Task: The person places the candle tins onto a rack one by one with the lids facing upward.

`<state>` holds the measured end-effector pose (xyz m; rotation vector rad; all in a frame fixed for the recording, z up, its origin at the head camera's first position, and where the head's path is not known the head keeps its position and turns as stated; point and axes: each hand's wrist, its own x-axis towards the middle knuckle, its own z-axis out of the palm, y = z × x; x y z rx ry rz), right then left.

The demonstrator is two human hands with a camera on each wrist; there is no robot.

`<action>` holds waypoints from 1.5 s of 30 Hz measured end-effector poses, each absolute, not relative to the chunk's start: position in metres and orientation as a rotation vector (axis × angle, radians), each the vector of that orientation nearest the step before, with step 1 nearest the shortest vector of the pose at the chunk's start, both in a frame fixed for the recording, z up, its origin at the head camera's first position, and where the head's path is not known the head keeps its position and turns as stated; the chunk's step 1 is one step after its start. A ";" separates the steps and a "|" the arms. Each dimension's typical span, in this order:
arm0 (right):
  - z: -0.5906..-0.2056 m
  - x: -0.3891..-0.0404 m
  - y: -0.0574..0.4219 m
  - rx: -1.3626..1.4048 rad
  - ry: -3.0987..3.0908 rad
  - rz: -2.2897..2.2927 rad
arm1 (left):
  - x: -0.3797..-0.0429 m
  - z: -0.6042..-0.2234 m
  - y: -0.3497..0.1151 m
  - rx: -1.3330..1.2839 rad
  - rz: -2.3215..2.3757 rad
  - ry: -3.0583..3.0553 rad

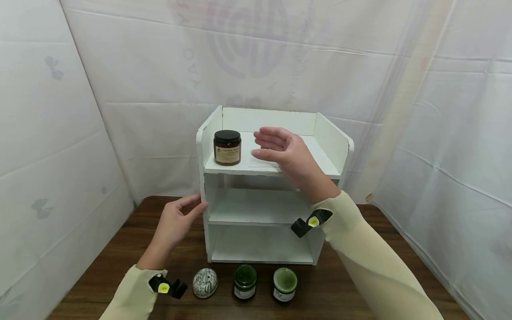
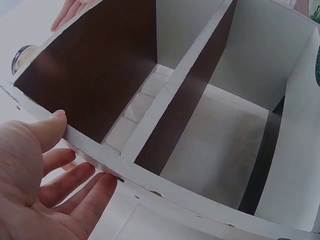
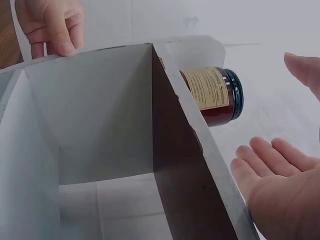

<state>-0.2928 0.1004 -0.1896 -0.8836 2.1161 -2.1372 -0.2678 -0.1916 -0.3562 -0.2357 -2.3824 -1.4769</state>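
A white wooden shelf unit [image 1: 260, 222] stands on the table. My left hand [image 1: 176, 220] holds the edge of its left side panel, thumb [image 2: 47, 130] at the front edge and fingers [image 2: 95, 197] along the outer side. On the left of the top board sits an amber jar [image 1: 227, 153] with a black lid and a tan label; the right wrist view shows the jar [image 3: 210, 95] too. Just right of it my right hand [image 1: 286, 151] hovers above the top board, fingers extended and apart from the jar. Nothing is in that hand.
In front of the unit, a black-and-white patterned rounded object [image 1: 205, 283], a dark green glass jar [image 1: 245, 282] and a lighter green jar [image 1: 285, 285] stand in a row on the brown wooden table [image 1: 120, 266]. White sheeting [image 1: 152, 80] hangs behind and at both sides.
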 end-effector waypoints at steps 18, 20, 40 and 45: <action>-0.230 -0.244 0.128 -1.089 2.037 -2.157 | -0.266 -0.355 -0.194 -0.232 -1.464 -2.397; -0.236 -0.238 0.132 -1.100 2.033 -2.153 | -0.266 -0.355 -0.193 -0.236 -1.467 -2.393; -0.316 -0.222 0.155 -1.150 2.043 -2.231 | -0.266 -0.358 -0.192 -0.221 -1.470 -2.357; -0.337 -0.218 0.161 -1.139 2.044 -2.288 | -0.266 -0.357 -0.192 -0.228 -1.471 -2.350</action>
